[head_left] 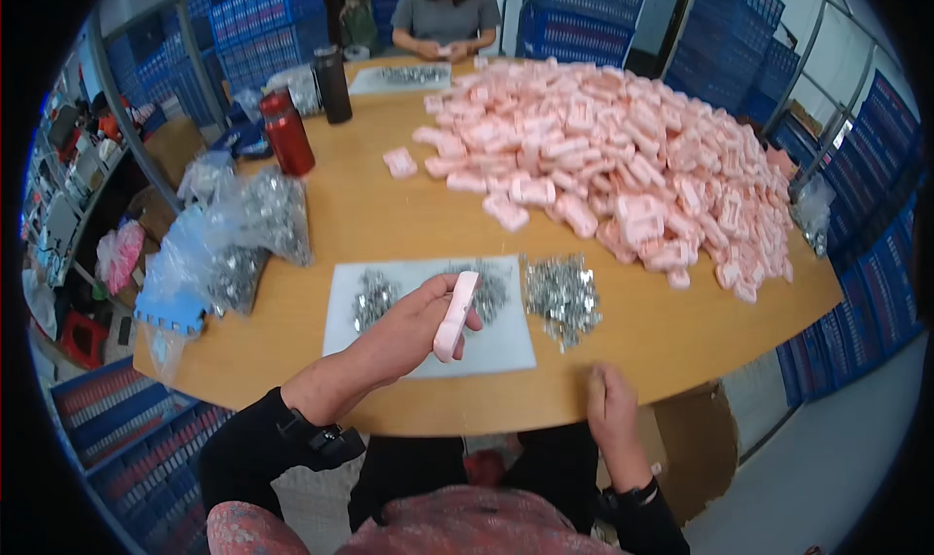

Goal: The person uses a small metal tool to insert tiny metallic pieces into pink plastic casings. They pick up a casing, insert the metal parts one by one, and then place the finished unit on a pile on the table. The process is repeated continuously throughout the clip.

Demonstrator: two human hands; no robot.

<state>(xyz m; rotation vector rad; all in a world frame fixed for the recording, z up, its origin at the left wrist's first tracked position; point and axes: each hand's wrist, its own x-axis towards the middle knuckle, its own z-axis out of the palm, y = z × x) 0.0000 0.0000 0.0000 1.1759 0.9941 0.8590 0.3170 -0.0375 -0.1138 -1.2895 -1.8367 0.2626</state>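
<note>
My left hand (399, 329) grips a pale pink plastic part (457, 317), turned on its edge above a white sheet (438, 356). On that sheet lie two loose heaps of small shiny metal pieces (375, 300). Just right of it is another heap of metal pieces (562, 300), directly on the wood. My right hand (613, 409) is closed at the table's near edge, thumb up; whatever its fingers may hold is hidden. A large pile of similar pink parts (623, 156) covers the right and far side of the table, with one pink part (399, 162) lying apart from it.
On the left stand a red bottle (287, 135), a dark bottle (332, 86) and clear bags of metal pieces (263, 224). Across the wooden table (360, 210) sits another person (446, 20), hands together near a second white sheet (375, 80). Blue crates (584, 15) are stacked around; a cardboard box (696, 448) is below right.
</note>
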